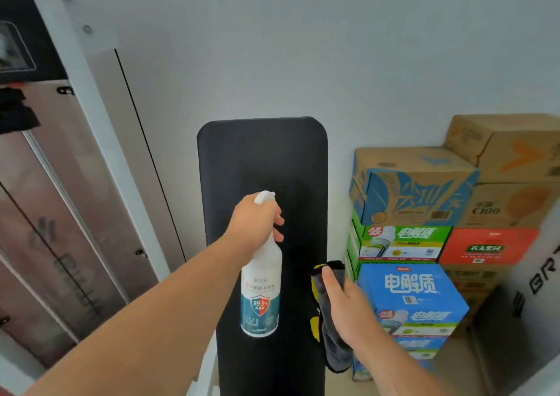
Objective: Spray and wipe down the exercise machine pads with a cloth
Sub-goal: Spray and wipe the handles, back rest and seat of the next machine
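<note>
A grey-and-yellow cloth [336, 353] is being gripped in the right hand [348, 301], thumb and fingers curled round its upper fold, at the right edge of the pad. It is probably being held aside so that it is ready for wiping but clear of the spray. A white spray bottle [260, 286] is being clasped at the neck by the left hand [253, 223], fingers curled at the trigger. The nozzle is being aimed along the long black pad [263, 153], over its middle, judged the stretch being wetted. Stacked cardboard boxes [412, 286] are standing just beside the pad, against the wall [303, 47].
</note>
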